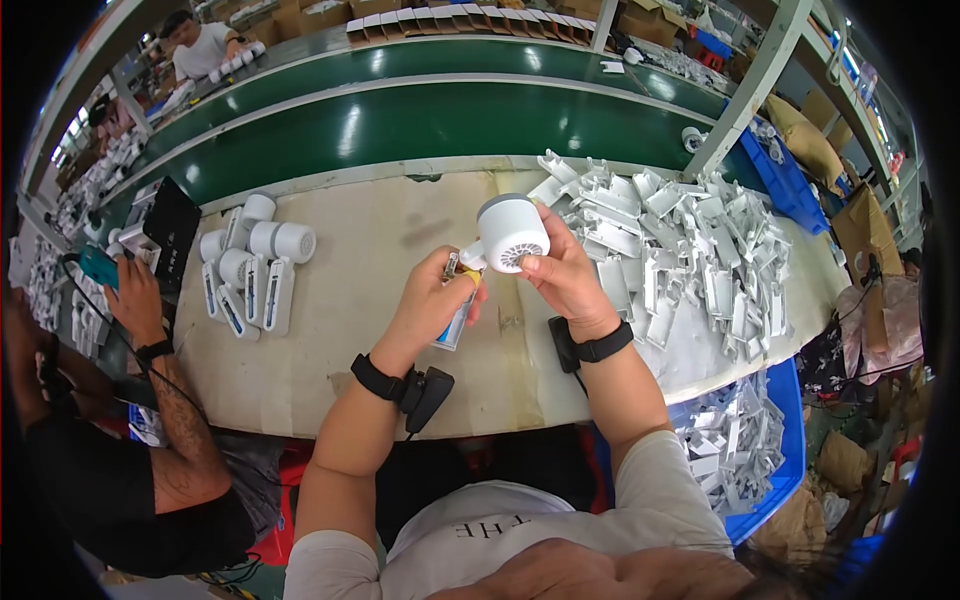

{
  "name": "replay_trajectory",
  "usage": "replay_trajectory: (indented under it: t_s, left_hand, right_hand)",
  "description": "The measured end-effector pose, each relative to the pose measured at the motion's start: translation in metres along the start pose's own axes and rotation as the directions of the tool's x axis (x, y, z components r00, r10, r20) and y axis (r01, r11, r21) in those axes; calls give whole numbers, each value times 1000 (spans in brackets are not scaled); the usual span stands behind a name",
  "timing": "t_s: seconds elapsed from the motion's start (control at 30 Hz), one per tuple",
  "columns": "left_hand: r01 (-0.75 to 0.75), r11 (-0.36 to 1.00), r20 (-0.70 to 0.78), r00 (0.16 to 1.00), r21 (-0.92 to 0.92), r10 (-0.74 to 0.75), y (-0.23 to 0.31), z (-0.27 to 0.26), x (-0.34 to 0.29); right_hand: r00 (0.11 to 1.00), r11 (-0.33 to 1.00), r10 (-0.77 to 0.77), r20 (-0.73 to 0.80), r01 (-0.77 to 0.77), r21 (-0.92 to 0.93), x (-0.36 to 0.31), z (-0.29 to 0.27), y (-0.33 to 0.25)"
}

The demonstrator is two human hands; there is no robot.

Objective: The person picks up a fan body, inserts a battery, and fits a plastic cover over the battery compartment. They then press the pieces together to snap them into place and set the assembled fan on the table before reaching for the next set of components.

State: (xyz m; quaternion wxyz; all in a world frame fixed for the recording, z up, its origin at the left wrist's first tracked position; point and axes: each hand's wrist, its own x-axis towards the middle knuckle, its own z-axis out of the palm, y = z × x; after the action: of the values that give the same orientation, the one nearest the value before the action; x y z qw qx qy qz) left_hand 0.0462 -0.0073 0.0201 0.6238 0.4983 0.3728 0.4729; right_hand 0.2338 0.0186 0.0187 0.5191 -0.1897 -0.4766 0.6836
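Observation:
Held over the table is a white hair-dryer-shaped unit with a round head point(513, 232), a grey rim and radial vents at one end. My right hand point(568, 275) grips this head, thumb beside the vents. Around the unit's handle point(450, 332) my left hand point(436, 300) is closed; the handle is open along one side and shows something blue and yellow inside. To my left, several similar units point(277, 241) lie grouped with open handles, blue parts visible in some. White plastic handle shells point(690, 250) are heaped right of my right hand.
A blue bin point(790, 470) of white parts stands below the table's right edge. A green conveyor point(400, 118) runs behind the table point(370, 215). At left a co-worker's hand point(137, 295) holds a teal tool point(98, 266) near a black box point(160, 228). A metal post point(745, 95) rises at back right.

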Motion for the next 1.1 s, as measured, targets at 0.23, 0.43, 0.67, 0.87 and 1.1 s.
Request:
replay_trajectory:
  t_s: [0.23,0.43,0.67,0.87,1.1]
  left_hand:
    - [12,977,30,999,215,-19,-2,-4,0]
    - [-9,937,50,999,350,-9,-4,-2,-1]
    - [75,994,74,994,83,-81,-1,-3,0]
    - [-91,927,18,996,364,91,-13,-3,3]
    - [-34,932,86,996,362,2,-15,-3,3]
  right_hand:
    - [998,959,-20,56,35,-282,-3,7,-16]
    - [995,901,-16,103,59,-430,-8,8,-24]
    - [993,931,-47,105,82,-357,-6,8,-23]
    - [996,915,-39,85,70,-398,-8,9,-21]
    - [997,840,3,80,41,-542,-11,9,-29]
